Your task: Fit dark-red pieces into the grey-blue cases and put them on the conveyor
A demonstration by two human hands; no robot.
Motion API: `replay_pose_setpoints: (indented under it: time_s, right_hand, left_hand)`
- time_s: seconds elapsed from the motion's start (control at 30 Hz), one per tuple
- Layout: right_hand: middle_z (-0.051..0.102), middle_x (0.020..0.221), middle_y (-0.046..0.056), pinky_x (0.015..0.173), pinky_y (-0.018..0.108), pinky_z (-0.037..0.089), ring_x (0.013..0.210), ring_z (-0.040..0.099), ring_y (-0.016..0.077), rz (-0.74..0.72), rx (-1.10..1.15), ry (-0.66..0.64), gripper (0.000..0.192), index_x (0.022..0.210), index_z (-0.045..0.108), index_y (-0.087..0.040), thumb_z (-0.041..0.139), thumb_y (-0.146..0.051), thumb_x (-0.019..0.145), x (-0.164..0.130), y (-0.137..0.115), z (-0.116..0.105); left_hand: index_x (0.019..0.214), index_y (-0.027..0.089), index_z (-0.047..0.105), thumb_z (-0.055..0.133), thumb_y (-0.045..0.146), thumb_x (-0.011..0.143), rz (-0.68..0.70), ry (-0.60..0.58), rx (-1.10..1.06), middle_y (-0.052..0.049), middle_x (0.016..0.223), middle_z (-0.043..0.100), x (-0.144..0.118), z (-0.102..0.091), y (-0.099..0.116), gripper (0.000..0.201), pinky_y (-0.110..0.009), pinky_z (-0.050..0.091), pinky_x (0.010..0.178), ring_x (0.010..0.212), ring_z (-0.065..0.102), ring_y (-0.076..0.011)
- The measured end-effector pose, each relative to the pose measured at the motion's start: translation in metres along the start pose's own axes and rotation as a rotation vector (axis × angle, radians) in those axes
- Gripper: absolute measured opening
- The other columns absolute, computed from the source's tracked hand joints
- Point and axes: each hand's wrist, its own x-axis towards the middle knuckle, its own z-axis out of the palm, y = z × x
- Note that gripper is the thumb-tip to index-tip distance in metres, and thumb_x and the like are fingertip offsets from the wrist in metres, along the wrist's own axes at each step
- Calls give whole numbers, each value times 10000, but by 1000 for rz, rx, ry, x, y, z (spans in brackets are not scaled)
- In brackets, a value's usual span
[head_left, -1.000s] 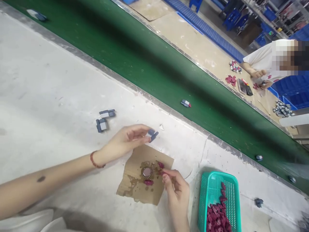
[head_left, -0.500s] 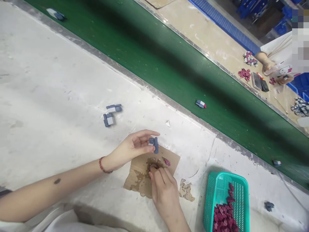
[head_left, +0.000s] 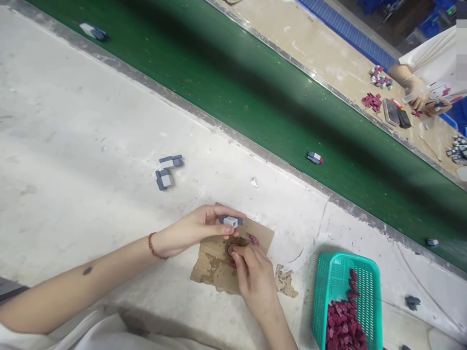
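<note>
My left hand [head_left: 197, 226] holds a small blue-grey and white plastic toy part [head_left: 230, 221] between thumb and fingers, its white hollow end turned toward me. Below it lies a piece of brown cardboard [head_left: 211, 272] with wet, glossy stains. My right hand [head_left: 260, 282] is closed in a pinch over the cardboard, fingertips at a small round dark dish [head_left: 230, 249]; what they grip is hidden. One maroon piece [head_left: 254, 239] rests on the cardboard beyond the right fingers. Another bit of maroon [head_left: 232, 264] shows beside the right thumb.
A green basket [head_left: 316, 296] of maroon pieces [head_left: 345, 323] stands at the right. Two blue-grey parts [head_left: 165, 179] lie left of the hands. Beyond runs a green conveyor belt [head_left: 219, 82] carrying several parts. Across it, a co-worker's hand [head_left: 419, 95] works among small pieces.
My left hand has turned the toy part from upright to lying sideways, its hollow end now showing. My right hand has shifted slightly right. Parts on the belt have moved right.
</note>
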Motion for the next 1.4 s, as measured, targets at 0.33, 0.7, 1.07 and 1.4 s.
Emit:
replay_pose_setpoints:
  time_s: [0.33,0.7,1.07,1.4]
  right_hand:
    - [580,504,-42,411,206,443,412,517,97,361,838,368,296,821,681,-188,656,-481,860,1,3,-4]
    - [593,521,-28,410,219,461,412,517,98,406,887,307,342,793,674,-181,663,-520,832,4,1,8]
    - [597,500,-18,393,194,441,406,511,95,428,883,286,356,777,691,-172,688,-527,806,4,7,12]
    - [565,505,-56,400,203,410,389,479,96,379,929,322,407,906,577,-207,576,-610,852,-3,-8,9]
  left_hand:
    - [1082,170,673,473,378,969,531,-110,769,-104,969,746,-2,-1,-29,310,-281,541,772,845,698,-219]
    - [1129,142,603,330,430,1022,648,-197,918,-128,976,717,0,-2,-39,411,-268,523,742,844,681,-212]
    - [1015,125,607,210,519,1013,762,-132,1095,-113,814,670,4,5,-39,559,-264,486,654,726,639,-205]
    - [837,189,638,371,406,1012,603,-326,1001,-41,757,677,3,19,-11,387,-232,461,628,669,630,-174]
